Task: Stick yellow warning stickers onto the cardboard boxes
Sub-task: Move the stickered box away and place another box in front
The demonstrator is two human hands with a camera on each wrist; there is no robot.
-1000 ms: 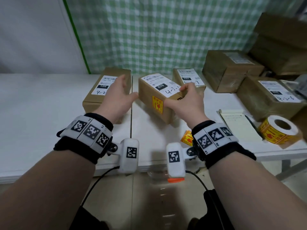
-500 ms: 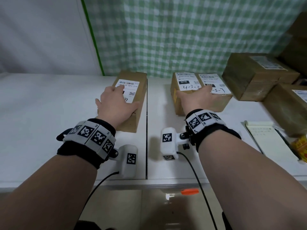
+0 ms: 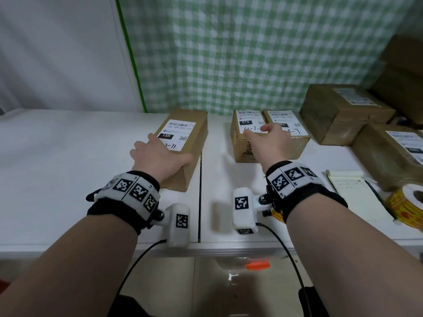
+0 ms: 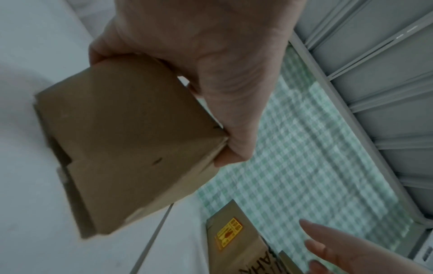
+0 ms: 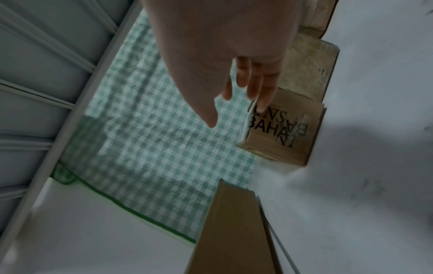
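A long cardboard box [image 3: 190, 133] with a white "15H" label lies on the left of the white table [image 3: 68, 168]. My left hand [image 3: 158, 154] grips its near end, thumb on the right side and fingers on the left; the left wrist view shows this grip [image 4: 199, 55] on the box [image 4: 131, 144]. A "070" box [image 3: 246, 154] stands to the right, with a yellow warning sticker [image 4: 228, 234] on its left side. My right hand [image 3: 267, 143] hovers over it with relaxed fingers, holding nothing. In the right wrist view the fingers [image 5: 255, 81] reach the top of this box [image 5: 281, 133].
Another small labelled box [image 3: 295, 143] touches the "070" box. Two bigger boxes [image 3: 343, 113] [image 3: 389, 154] stand at the right. A notepad [image 3: 352, 193] and a yellow sticker roll [image 3: 409, 202] lie near the right front edge. A checked cloth [image 3: 251, 53] hangs behind.
My right hand set the stickered box down beside its neighbour and let go. My left hand came down on the left box and closed round its near end.
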